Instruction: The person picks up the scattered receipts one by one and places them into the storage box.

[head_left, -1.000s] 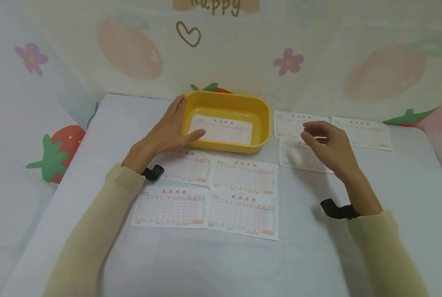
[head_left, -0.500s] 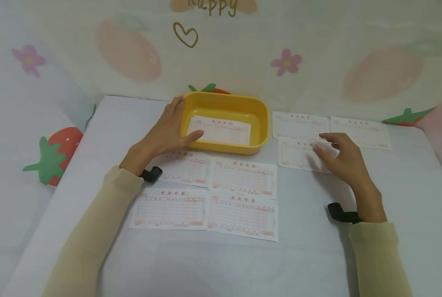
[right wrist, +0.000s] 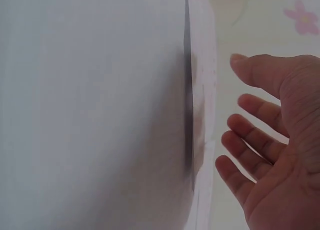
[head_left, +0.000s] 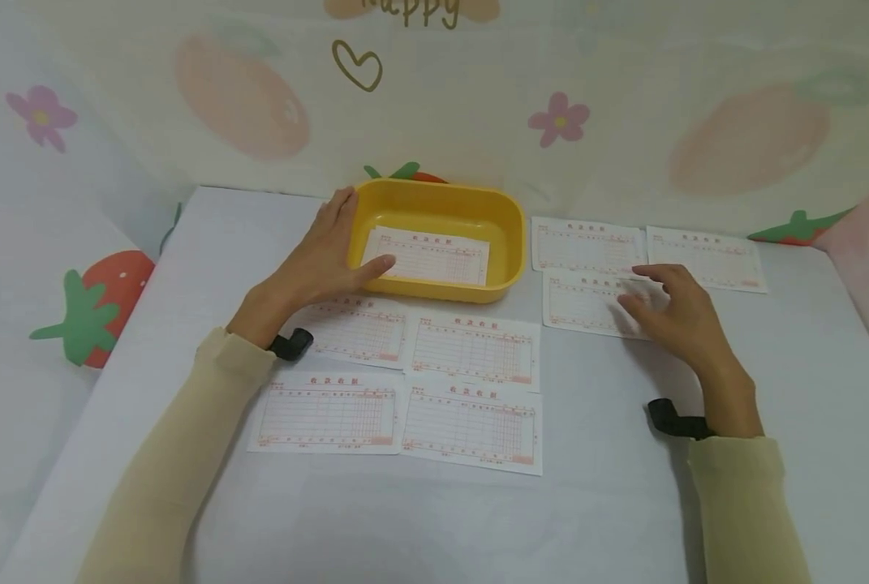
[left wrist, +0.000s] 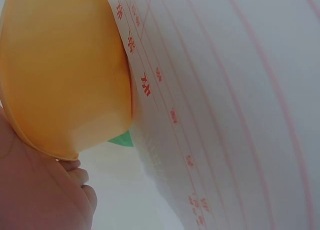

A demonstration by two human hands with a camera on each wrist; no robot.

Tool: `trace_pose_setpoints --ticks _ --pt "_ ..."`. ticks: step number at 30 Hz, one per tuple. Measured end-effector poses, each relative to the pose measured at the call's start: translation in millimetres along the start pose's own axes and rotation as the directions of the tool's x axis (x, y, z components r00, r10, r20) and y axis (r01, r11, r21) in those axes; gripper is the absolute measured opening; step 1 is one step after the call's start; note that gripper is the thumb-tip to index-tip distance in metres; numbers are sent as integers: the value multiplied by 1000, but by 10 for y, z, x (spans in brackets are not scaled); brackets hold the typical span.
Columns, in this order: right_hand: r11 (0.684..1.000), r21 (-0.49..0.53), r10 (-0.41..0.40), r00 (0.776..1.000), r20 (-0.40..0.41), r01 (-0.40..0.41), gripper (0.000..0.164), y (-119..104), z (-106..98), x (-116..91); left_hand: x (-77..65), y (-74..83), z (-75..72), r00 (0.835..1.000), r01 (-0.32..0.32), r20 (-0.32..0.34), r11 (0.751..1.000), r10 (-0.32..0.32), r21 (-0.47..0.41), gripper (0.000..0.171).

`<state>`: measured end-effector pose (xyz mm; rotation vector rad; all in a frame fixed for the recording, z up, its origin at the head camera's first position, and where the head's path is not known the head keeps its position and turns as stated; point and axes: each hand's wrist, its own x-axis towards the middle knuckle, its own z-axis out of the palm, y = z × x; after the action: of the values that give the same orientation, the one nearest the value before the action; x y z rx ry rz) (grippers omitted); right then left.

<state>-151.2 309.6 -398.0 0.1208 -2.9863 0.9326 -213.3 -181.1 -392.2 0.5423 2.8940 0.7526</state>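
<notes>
My left hand [head_left: 310, 264] holds the left end of a yellow plastic basin [head_left: 441, 289], fingers along its outer side and thumb over the front rim. Inside the basin lies a white receipt slip [head_left: 430, 258] with red print. My right hand [head_left: 686, 320] hovers with nothing in it, thumb and fingers spread, over the right end of a receipt slip [head_left: 580, 304] on the table. In the right wrist view, that hand's fingers [right wrist: 255, 145] are apart and relaxed. The left wrist view shows the basin's side [left wrist: 65, 64] against the palm, with a printed slip close by.
Behind the right hand, a receipt slip [head_left: 587, 243] and another receipt slip [head_left: 704, 258] lie near the table's back edge. Several more receipt slips [head_left: 471, 426] lie in two rows in front of the basin. A patterned cloth wall [head_left: 434, 105] stands behind the white table [head_left: 434, 519].
The right hand has shifted right and slightly toward me, its thumb and fingers spreading, and has nearly stopped. The left hand stays at the basin.
</notes>
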Motion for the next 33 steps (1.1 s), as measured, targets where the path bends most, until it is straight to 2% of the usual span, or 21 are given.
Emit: trace_pose_setpoints --ticks 6,10,26,33 --pt "996 -43 78 992 97 -74 68 57 -28 -13 1 5 10 1000 -11 -9 1000 11 -3 114" --pt "995 -66 86 987 137 -78 77 113 -25 -19 6 0 22 1000 -14 -11 1000 14 0 113" --pt "992 -112 80 976 200 -58 89 114 -127 -21 -10 7 -3 1000 1 -7 1000 -1 12 114" --pt "986 -104 145 974 174 -128 81 78 -116 -38 5 6 19 1000 -4 -6 1000 4 11 114"
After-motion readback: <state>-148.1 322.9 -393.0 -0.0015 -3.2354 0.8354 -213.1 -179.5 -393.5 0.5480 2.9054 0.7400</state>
